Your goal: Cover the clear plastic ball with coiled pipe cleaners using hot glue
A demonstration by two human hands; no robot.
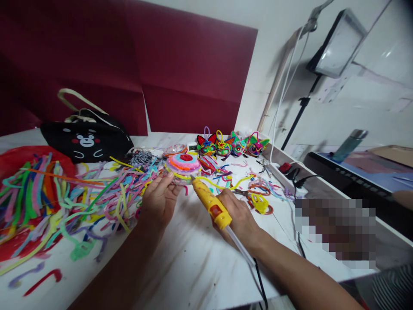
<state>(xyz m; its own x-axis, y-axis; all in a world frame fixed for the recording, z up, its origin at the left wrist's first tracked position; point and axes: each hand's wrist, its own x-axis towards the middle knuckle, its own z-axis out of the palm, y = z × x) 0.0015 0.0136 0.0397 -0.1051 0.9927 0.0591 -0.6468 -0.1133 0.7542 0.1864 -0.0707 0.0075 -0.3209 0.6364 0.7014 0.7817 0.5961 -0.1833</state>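
My left hand point(163, 196) grips the left edge of a round, domed craft piece point(183, 164) covered in rings of coloured pipe cleaner, red in the middle, then pink, orange, lilac and yellow. In my right hand point(237, 215) is a yellow hot glue gun point(211, 204), its nozzle at the lower right rim of the piece. A clear glue stick point(240, 245) sticks out of its back end. From the rim a yellow pipe cleaner point(222, 185) runs loosely to the right. Scissors with orange handles point(260, 189) lie beyond my right hand, partly under a yellow coiled piece point(259, 203).
Loose pipe cleaners point(97, 193) heap up on the left, some on a red bag point(61, 157). Behind stand a black bag point(85, 140) and several finished animal-head ornaments point(223, 146). A power strip point(285, 176) with cables lies along the right edge, near a lamp point(338, 43).
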